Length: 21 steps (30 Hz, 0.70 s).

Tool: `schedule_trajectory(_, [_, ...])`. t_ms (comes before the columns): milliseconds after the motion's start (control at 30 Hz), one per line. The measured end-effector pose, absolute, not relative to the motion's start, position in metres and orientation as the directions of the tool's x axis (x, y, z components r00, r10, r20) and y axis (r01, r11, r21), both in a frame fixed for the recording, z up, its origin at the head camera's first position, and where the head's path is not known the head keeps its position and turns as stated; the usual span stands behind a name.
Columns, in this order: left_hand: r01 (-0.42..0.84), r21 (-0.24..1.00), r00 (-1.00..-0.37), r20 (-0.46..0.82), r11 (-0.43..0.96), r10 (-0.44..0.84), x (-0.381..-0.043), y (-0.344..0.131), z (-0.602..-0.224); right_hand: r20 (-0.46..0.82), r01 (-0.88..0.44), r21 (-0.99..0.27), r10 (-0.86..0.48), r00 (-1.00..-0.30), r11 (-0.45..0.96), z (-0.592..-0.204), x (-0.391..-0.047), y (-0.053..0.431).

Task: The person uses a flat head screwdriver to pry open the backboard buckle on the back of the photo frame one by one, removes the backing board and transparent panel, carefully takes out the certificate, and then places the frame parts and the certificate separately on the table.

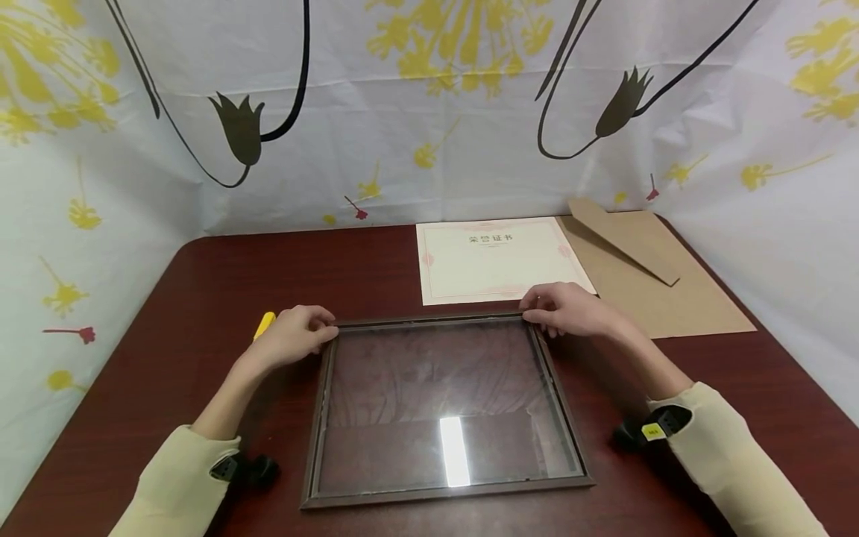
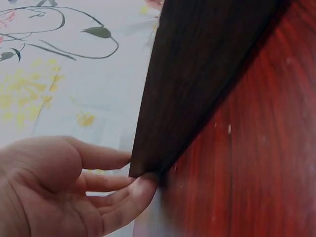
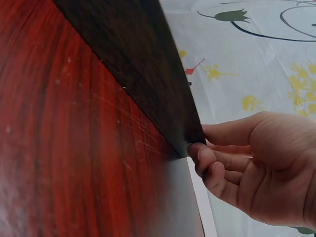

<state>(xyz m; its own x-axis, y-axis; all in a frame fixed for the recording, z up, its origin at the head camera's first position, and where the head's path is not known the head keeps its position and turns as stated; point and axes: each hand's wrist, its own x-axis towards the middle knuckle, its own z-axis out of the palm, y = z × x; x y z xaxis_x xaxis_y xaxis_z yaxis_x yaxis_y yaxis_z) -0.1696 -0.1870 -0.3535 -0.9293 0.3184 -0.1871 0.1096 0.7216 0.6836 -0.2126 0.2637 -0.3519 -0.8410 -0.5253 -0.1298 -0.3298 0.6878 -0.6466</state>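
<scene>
A dark brown picture frame point(image 1: 446, 494) with a clear pane point(image 1: 429, 380) lies on the table, and a bright light is reflected in the pane. My left hand point(image 1: 295, 333) grips its far left corner; in the left wrist view, the thumb and fingers point(image 2: 111, 190) close around the end of the dark side rail point(image 2: 192, 74). At the far right corner, my right hand point(image 1: 567, 307) holds the frame the same way. The right wrist view shows fingertips point(image 3: 210, 160) curled at the end of the other rail point(image 3: 138, 64).
Beyond the frame lies a cream certificate point(image 1: 496, 265) with a pink border. A brown backing board point(image 1: 691, 298) with a raised stand flap point(image 1: 624, 239) sits right of it. Part of a yellow object point(image 1: 265, 324) shows behind my left hand. Patterned cloth point(image 1: 376, 149) surrounds the dark red table point(image 1: 221, 283).
</scene>
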Motion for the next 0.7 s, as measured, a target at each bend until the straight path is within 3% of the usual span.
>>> schedule_trajectory(367, [0.065, 0.672, -0.978, -0.102, 0.738, 0.18, -0.175, -0.176, -0.361, -0.026, -0.346, -0.585, -0.443, -0.896, 0.734, -0.359, -0.223, 0.261])
schedule_trajectory(700, [0.052, 0.633, -0.981, -0.111, 0.772, 0.156, -0.173, -0.171, -0.362, -0.095, -0.263, -0.576, -0.382, -0.919, 0.774, -0.364, -0.232, 0.257])
